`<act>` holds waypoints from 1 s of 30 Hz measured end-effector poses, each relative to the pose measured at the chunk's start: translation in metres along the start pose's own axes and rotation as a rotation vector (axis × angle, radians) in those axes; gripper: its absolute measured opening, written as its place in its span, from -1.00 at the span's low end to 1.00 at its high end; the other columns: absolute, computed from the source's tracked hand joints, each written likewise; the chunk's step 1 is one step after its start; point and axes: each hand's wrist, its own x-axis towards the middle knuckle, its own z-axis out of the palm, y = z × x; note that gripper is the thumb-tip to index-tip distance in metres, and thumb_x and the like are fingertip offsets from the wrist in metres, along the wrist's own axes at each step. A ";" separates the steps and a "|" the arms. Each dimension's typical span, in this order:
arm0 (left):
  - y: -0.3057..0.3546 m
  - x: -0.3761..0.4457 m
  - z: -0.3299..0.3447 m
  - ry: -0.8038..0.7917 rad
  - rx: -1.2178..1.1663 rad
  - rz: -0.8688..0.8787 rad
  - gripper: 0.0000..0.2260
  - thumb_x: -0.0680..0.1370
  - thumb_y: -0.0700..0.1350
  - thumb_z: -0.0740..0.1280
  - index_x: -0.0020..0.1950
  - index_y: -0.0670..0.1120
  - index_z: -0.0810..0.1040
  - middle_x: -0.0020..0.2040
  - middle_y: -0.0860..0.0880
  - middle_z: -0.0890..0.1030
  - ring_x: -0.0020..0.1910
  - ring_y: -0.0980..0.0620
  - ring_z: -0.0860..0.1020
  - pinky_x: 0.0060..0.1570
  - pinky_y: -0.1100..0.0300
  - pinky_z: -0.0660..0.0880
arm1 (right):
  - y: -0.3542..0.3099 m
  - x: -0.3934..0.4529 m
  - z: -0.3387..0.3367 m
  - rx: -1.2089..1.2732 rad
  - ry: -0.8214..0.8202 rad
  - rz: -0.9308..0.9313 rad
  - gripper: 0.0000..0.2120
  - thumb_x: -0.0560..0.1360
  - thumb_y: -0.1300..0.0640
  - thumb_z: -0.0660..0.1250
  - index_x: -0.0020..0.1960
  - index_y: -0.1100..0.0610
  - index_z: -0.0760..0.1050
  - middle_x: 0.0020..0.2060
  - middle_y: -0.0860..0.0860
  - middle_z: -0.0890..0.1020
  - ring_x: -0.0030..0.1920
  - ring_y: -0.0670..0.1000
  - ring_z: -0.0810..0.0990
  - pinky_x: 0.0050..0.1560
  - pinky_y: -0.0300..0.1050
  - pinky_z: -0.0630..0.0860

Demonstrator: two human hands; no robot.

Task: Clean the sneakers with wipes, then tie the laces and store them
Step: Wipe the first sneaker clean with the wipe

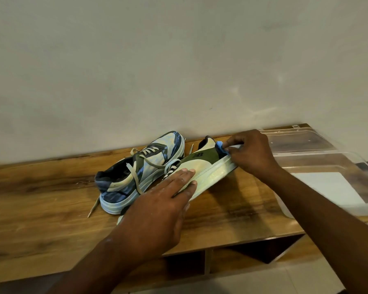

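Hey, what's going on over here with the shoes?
A person is cleaning a pair of sneakers on a wooden table. The left hand lies flat on the green and cream sneaker, steadying it, while the right hand pinches a blue wipe against its heel end. The blue sneaker sits beside it, laces loose and untied. A clear plastic bin stands open at the right.
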 end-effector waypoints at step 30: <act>0.030 0.023 0.002 -0.056 0.271 0.029 -0.30 0.47 0.04 0.54 0.54 -0.14 0.41 0.57 -0.17 0.36 0.57 -0.13 0.32 0.45 -0.04 0.34 | 0.013 0.001 0.002 0.122 -0.074 0.206 -0.91 0.48 0.20 0.50 -0.06 0.06 0.76 -0.16 -0.07 0.72 -0.08 -0.09 0.63 -0.08 -0.08 0.64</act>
